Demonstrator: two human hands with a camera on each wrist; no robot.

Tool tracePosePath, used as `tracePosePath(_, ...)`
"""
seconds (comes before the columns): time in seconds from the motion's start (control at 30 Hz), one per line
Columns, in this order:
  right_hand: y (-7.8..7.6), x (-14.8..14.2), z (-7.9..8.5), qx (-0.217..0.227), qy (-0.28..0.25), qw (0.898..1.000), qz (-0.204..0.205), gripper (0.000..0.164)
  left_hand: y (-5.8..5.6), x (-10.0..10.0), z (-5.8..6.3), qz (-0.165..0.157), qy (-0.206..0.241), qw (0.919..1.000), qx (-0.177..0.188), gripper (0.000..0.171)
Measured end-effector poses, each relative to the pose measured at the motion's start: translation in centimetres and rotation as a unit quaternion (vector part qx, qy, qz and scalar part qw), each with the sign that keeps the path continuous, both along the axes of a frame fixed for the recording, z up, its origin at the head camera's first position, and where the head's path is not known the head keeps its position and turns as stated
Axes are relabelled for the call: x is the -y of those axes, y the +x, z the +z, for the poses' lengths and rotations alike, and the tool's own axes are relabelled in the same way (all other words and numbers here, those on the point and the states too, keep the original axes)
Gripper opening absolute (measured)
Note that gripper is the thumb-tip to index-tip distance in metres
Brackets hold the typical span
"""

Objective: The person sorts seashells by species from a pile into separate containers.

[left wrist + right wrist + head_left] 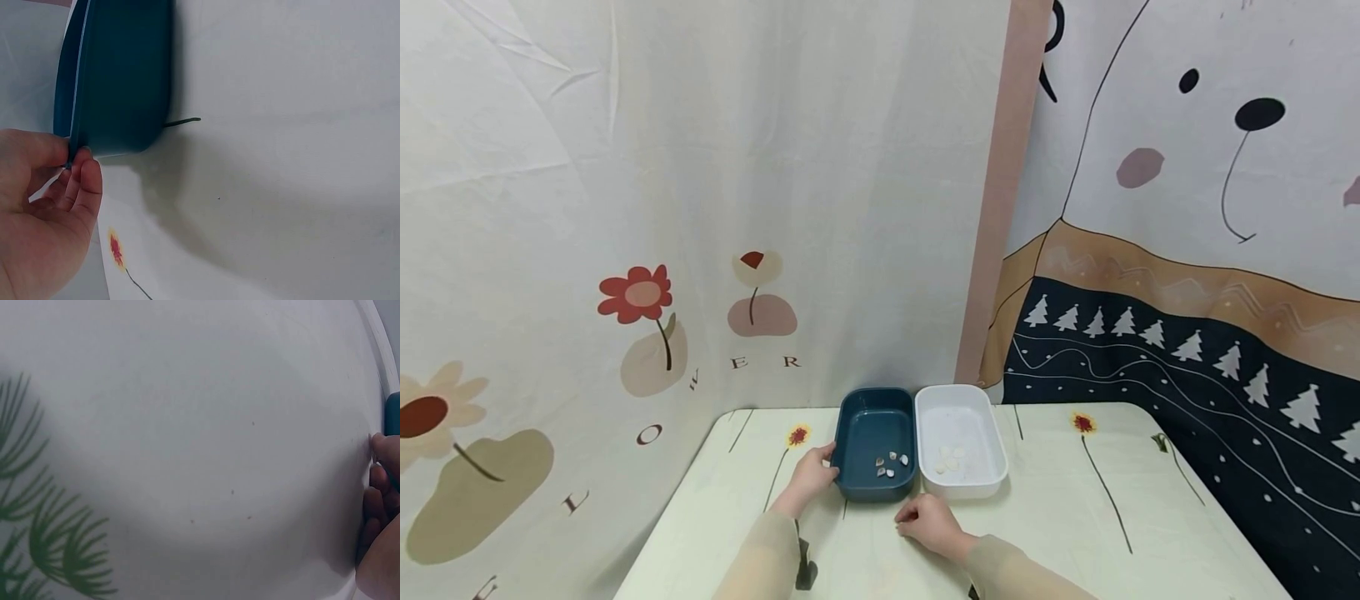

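My left hand [814,473] pinches the left rim of a dark blue rectangular dish [874,406] between thumb and fingers. In the left wrist view, the thumb lies on the inner side of the blue dish's rim [76,106] and the fingertips on its outer wall. Several small brown and white shell-like pieces [891,472] lie in the dish's near part. My right hand [931,523] is low in front of the two dishes, its fingers curled and thumb and forefinger together on what looks like a tiny pale piece, mostly hidden.
A white rectangular dish [957,400] stands against the blue one on the right, with several flat whitish pieces [950,459] inside. Both stand by the back edge of a pale tablecloth [1045,517] printed with flowers. Printed curtains [865,208] hang behind and along the left.
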State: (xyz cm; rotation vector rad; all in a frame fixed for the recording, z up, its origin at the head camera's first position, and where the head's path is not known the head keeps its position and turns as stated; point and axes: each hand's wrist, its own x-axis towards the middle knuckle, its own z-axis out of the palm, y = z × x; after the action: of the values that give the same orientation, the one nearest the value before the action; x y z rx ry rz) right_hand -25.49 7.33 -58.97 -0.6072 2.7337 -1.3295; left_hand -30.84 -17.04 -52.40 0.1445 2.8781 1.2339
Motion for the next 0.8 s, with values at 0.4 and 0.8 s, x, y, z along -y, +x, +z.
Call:
tracePosePath(0.4,-0.2,-0.3,0.5,0.023,-0.007,1.0,0.015,0.007,0.0,-0.1,-0.1,-0.001,0.008,0.9999,0.01,0.055)
tracePosePath(0.8,-0.5,-0.7,1.1,0.035,-0.01,0.999,0.025,0.011,-0.2,0.1,-0.3,-0.003,0.009,0.9999,0.011,0.055)
